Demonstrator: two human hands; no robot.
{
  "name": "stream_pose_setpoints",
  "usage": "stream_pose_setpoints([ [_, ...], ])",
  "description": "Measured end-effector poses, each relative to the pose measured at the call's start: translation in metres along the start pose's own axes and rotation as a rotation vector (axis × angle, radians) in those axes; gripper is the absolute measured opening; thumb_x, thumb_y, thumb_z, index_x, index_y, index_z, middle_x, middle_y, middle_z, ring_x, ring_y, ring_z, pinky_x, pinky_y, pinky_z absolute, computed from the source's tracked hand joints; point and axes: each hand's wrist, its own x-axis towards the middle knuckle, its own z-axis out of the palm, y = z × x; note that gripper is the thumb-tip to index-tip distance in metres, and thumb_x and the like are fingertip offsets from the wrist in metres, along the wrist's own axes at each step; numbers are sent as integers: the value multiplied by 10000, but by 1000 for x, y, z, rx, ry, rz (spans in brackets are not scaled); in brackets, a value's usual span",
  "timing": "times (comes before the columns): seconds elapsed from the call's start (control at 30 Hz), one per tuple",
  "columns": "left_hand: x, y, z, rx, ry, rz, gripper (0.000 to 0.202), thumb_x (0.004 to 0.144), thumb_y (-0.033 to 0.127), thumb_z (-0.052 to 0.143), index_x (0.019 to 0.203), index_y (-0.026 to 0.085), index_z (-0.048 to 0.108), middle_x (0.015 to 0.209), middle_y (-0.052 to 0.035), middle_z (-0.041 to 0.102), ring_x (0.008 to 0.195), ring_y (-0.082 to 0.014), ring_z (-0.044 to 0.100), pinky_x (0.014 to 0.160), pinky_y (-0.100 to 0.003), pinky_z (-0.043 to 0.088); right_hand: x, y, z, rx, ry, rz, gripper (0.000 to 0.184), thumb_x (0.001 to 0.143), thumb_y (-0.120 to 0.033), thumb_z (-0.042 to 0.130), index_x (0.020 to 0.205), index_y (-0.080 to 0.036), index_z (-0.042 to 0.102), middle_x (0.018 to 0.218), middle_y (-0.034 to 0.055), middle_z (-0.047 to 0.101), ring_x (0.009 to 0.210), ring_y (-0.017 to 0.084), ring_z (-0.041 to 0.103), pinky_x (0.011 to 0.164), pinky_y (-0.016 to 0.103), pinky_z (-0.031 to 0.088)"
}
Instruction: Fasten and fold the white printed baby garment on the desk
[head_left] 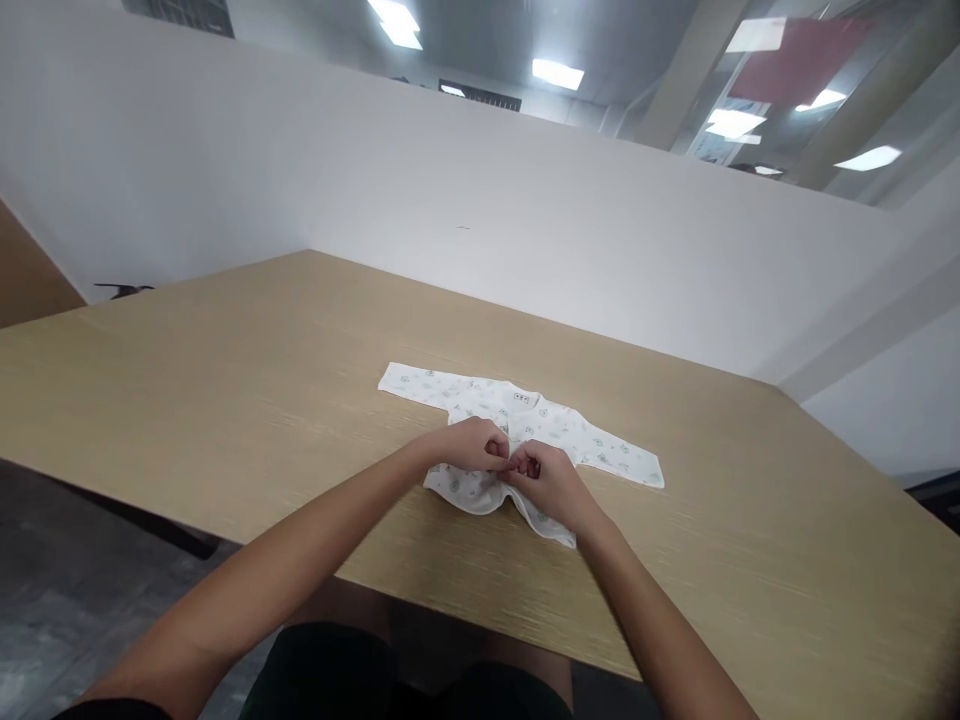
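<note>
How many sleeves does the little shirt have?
2. The little shirt lies flat on the table: one sleeve stretches out left, the other sleeve right. The left hand and right hand pinch its front.

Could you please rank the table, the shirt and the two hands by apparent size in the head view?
1. Table
2. Shirt
3. Left hand and right hand: they look alike, so no ranking between them.
</note>
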Motion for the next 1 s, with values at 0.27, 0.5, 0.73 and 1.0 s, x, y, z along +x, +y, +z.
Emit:
stream_pose_setpoints([
  [0.27,-1,-4,-2,59,10,38,89,832,242,690,829,173,746,797,10,712,734,-111,594,650,-243,403,-2,0,-5,23,-87,-13,69,845,-241,776,898,-199,762,824,0,658,749,139,560,673,280,426],
  [0.5,-2,-3,-2,117,11,55,96,810,220,707,867,185,775,819,11,731,747,-113,616,672,-233,426,-1,-3,-6,24,-102,-11,34,838,-203,763,864,-190,746,854,4,683,766,137,581,689,278,435],
  [0.73,-2,-3,1,128,41,45,121,768,186,686,832,202,787,809,10,742,763,-127,636,680,-246,433,-2,1,-5,-13,-93,-79,29,859,-210,714,849,-184,720,845,6,686,752,140,582,679,281,436],
  [1.0,-4,3,-1,133,43,54,114,780,159,671,806,182,780,767,17,732,723,-114,617,672,-247,427,-1,3,-2,-67,-58,-139,70,885,-206,625,846,-168,670,822,18,656,728,147,550,655,289,405],
])
